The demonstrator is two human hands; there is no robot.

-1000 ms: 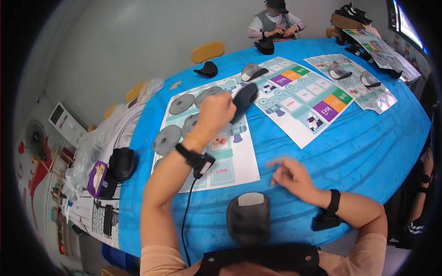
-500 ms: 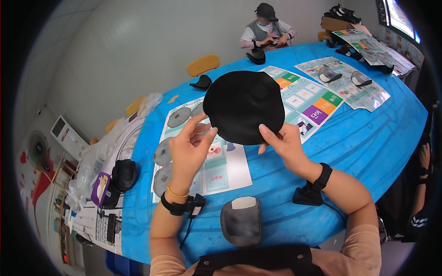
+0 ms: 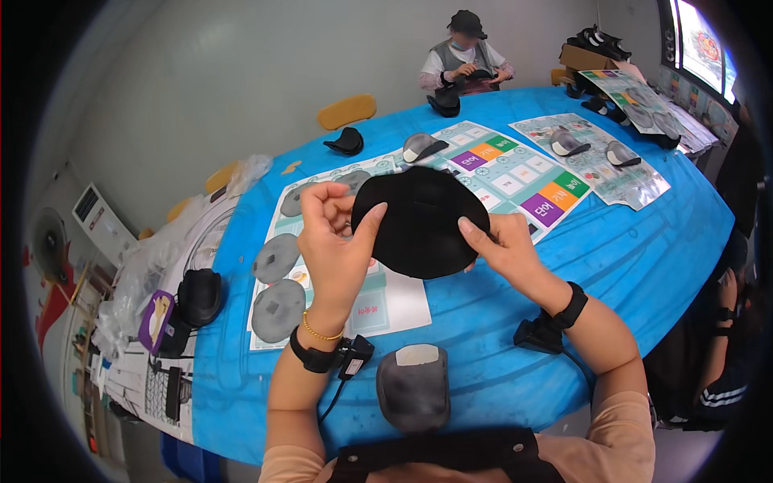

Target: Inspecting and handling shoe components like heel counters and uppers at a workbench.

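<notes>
- Right hand partly hidden behind black disc
- Far right: screen cut off at the top edge
- Near: shirt cut off at the bottom edge

We observed a soft light, white glare on the screen, little detail in the black disc, and dark, curved picture edges.

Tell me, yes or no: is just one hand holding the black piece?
No, the left hand grips the black piece at its left edge and the right hand at its right edge.

A yellow chair fronts a grey wall.
</notes>
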